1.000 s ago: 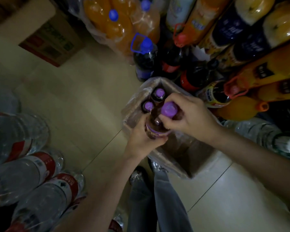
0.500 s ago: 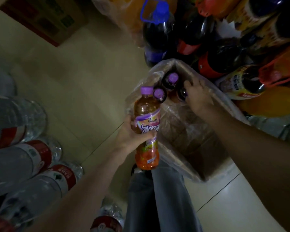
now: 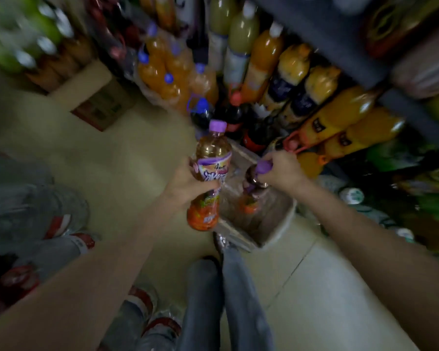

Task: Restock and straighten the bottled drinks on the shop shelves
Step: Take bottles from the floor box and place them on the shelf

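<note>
Gripping glossy purple-capped bottles (image 3: 211,173), both hands (image 3: 185,182).

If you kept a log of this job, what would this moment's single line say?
left hand: holds purple-capped bottle by its label | right hand: grips second bottle at its cap, above wrapped case | shelving: not yet

Glossy clear plastic tea bottle (image 3: 211,173), smooth purple cap; at 3 o'clock matt cardboard tray (image 3: 276,231), crinkled shiny plastic wrap; floor (image 3: 127,163) smooth tile.
</note>
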